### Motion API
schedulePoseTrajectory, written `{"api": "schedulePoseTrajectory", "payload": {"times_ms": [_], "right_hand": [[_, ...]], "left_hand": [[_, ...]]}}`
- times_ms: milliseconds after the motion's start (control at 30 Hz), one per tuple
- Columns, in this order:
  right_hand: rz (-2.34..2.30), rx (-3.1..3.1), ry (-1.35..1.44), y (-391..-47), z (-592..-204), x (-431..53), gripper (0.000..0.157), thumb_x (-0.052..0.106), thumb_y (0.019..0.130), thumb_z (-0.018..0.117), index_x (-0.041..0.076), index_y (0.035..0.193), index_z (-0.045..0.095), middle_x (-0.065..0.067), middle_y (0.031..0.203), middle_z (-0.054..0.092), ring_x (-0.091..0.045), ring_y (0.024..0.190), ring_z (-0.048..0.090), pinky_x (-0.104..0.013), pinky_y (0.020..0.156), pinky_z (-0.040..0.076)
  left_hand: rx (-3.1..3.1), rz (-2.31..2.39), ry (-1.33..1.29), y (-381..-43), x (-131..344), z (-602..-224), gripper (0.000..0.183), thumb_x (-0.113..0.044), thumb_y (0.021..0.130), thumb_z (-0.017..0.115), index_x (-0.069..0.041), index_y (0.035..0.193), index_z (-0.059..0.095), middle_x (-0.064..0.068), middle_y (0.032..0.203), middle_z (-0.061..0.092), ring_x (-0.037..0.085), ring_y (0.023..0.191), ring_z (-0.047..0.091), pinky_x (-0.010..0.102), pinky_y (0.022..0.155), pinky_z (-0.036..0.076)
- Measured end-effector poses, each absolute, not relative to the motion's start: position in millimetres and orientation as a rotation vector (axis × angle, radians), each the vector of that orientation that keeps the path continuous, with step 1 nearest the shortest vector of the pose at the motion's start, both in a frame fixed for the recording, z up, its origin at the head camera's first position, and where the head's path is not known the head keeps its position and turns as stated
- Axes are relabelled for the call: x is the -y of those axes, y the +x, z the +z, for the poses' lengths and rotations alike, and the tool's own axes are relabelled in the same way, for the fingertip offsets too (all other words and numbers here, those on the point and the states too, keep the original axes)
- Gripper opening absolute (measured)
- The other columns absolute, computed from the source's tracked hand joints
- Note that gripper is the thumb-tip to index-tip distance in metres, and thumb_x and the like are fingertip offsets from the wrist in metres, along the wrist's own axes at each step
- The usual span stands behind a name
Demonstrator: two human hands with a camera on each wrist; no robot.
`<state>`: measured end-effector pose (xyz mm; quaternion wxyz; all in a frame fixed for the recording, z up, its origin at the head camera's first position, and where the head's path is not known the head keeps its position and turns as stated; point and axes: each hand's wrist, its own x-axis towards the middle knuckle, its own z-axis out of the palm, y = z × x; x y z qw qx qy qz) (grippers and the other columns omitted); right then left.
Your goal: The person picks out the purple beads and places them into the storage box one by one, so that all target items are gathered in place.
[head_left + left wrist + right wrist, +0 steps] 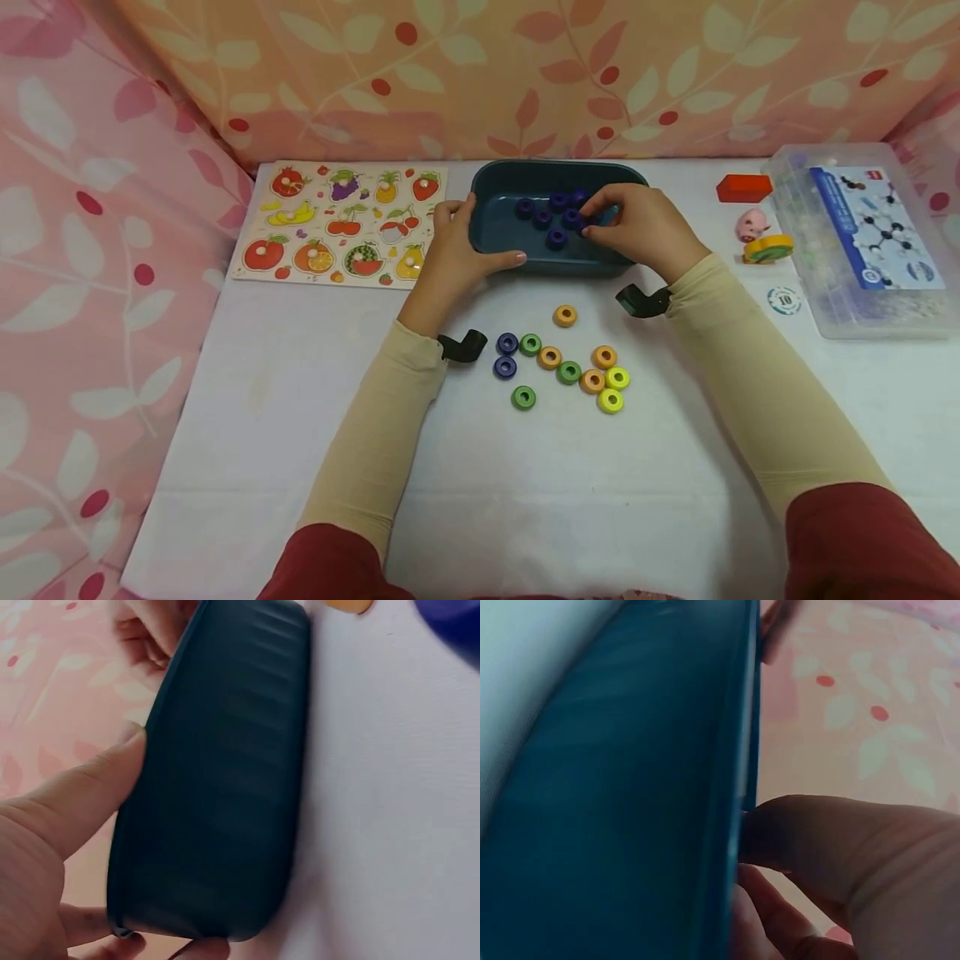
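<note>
A dark teal plastic tray (510, 257) stands at the back of the table with several purple ring beads (557, 238) in it. My left hand (459, 250) grips the tray's left end, thumb along the front rim and fingers round the side. In the left wrist view, the thumb (112, 769) presses on the tray's rim. Reaching over the right side of the tray, my right hand (637, 221) pinches a purple ring bead between thumb and forefinger. The tray wall (630, 795) hides its fingertips in the right wrist view.
Orange, green, yellow and purple ring beads (569, 372) lie scattered in front of the tray. A fruit puzzle board (337, 225) is at left. To the right are a red block (744, 188), small toys (768, 247), a round token (784, 301) and a clear case (877, 242).
</note>
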<state>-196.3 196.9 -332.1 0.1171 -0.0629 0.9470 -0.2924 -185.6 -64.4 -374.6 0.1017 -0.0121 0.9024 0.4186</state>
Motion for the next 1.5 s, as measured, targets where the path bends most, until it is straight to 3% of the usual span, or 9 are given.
{"api": "schedulePoseTrajectory", "payload": {"times_ms": [467,733,967,1267,1500], "right_hand": [[-0.797,-2.792,-0.212,-210,-352,-196,0.031,0.025,0.092,0.073,0.013,0.120,0.069,-0.012,0.124,0.065,-0.029,0.100,0.058,-0.047,0.093,0.046],[-0.929,-2.764,-0.328,-181,-344,-183,0.030,0.034,0.091,0.074,0.018,0.116,0.070,-0.004,0.111,0.066,-0.023,0.088,0.058,-0.036,0.073,0.049],[-0.976,-2.606,-0.735,-124,-342,-147,0.022,0.022,0.088,0.078,0.020,0.110,0.073,0.006,0.096,0.070,-0.014,0.080,0.059,-0.032,0.066,0.052],[-0.821,-2.523,-0.932,-106,-375,-124,0.021,0.019,0.087,0.077,0.023,0.108,0.073,0.011,0.107,0.070,-0.012,0.100,0.058,-0.035,0.094,0.047],[-0.821,-2.544,-0.940,-107,-381,-120,0.018,0.019,0.088,0.076,0.022,0.105,0.074,0.012,0.104,0.071,-0.012,0.100,0.058,-0.036,0.095,0.047]], "left_hand": [[-2.654,1.092,-0.008,-186,64,-359,0.120,-0.055,0.073,0.085,-0.020,0.163,0.013,0.004,0.160,0.014,0.028,0.138,0.039,0.041,0.116,0.037],[-2.661,1.079,0.011,-186,64,-361,0.120,-0.056,0.073,0.085,-0.020,0.163,0.013,0.005,0.160,0.014,0.030,0.138,0.040,0.043,0.116,0.037],[-2.677,1.098,0.031,-187,66,-363,0.120,-0.055,0.072,0.086,-0.018,0.162,0.014,0.006,0.159,0.016,0.029,0.136,0.041,0.043,0.114,0.038],[-2.673,1.112,0.036,-187,67,-364,0.122,-0.056,0.071,0.086,-0.019,0.162,0.014,0.004,0.159,0.015,0.028,0.138,0.041,0.041,0.114,0.039],[-2.672,1.126,0.037,-187,68,-364,0.122,-0.055,0.071,0.086,-0.018,0.162,0.014,0.004,0.158,0.016,0.028,0.138,0.041,0.041,0.114,0.039]]}}
